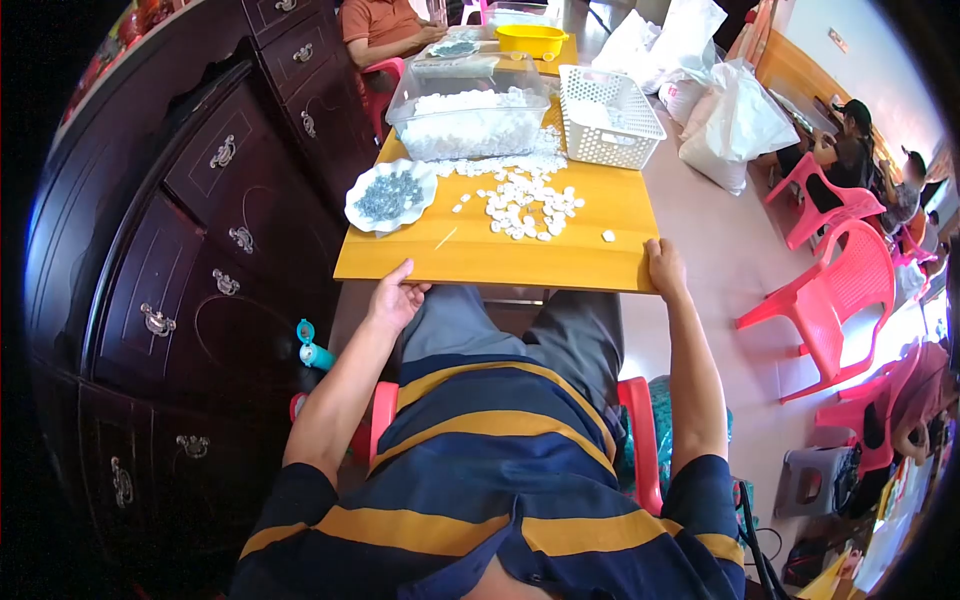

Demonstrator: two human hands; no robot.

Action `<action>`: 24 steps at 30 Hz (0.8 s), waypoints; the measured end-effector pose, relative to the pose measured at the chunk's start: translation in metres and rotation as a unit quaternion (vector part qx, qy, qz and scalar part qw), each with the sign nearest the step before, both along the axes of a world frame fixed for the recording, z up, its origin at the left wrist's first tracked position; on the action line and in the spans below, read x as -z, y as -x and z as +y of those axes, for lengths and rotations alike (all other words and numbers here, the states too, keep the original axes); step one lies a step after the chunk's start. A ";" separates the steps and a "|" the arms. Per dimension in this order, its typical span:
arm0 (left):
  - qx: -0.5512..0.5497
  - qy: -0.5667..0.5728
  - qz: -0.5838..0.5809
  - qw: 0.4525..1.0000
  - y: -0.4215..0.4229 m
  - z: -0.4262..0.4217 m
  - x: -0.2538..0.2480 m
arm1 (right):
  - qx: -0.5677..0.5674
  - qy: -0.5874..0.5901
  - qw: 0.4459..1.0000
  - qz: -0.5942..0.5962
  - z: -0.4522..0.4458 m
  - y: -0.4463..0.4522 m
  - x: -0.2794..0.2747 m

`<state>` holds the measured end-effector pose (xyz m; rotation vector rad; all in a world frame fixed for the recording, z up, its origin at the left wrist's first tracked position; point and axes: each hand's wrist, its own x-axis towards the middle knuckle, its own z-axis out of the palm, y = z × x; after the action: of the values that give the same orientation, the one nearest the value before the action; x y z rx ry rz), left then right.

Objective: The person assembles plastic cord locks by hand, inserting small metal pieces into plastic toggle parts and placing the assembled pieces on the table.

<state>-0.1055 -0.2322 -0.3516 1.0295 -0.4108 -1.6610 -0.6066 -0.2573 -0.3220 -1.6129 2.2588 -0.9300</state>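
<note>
Yellow wooden tabletop sits right in front of the person, its near edge just over their lap. Right hand is wrapped around the near right corner. Left hand is at the near edge over on the left, palm up, thumb against the edge and fingers half curled; can't tell if it's actually gripping.

On top there's a loose patch of small white pieces around the middle, plus one stray white piece nearer the right hand. A thin pale stick lies toward the left, near a scalloped white dish full of bluish-grey bits.

Behind those: a clear plastic bin loaded with more white stuff, and just beside it a white perforated basket. Further back is a yellow basin, with somebody in a rust-coloured shirt sitting near it. Dark cabinet on the left, white sacks and pinkish-red chairs off to the right.
</note>
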 end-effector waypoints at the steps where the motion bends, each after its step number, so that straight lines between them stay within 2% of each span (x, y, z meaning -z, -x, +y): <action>1: 0.000 -0.004 0.000 1.000 -0.001 0.001 -0.001 | 0.001 -0.005 1.000 -0.002 0.001 0.000 0.000; 7: 0.000 -0.037 0.006 0.999 0.001 0.004 -0.010 | -0.008 -0.043 0.999 -0.010 0.007 -0.001 -0.019; 14: 0.000 -0.030 0.007 1.000 0.000 0.005 -0.010 | 0.020 -0.029 0.999 -0.026 0.010 -0.010 -0.018; 24: 0.013 -0.080 0.013 0.997 -0.002 0.006 -0.022 | -0.003 -0.022 0.999 -0.046 0.009 -0.007 -0.020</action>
<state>-0.1038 -0.2260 -0.3300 1.1227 -0.2780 -1.7513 -0.5998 -0.2478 -0.3022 -1.5268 2.1954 -0.9274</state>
